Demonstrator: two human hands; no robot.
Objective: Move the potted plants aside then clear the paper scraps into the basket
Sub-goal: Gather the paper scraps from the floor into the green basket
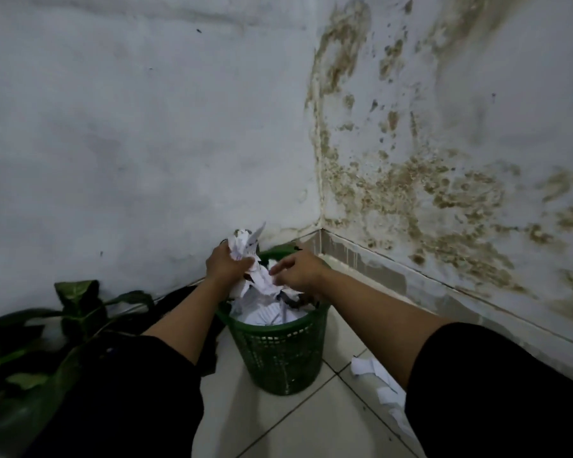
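Fingers of the left hand point(224, 264) are clutching a wad of paper scraps point(245, 246) over the green basket point(278, 355), while the right hand point(298, 271) is pinching paper at the heap, seemingly mid-clearing. Next probably comes pressing down, since the basket is brimming. Potted plants point(76, 302) are sitting left; loose scraps point(369, 366) are lying right, near the wall.

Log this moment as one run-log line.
left hand: grips crumpled paper wad | right hand: touching paper over green basket | scraps remain on floor | plant left
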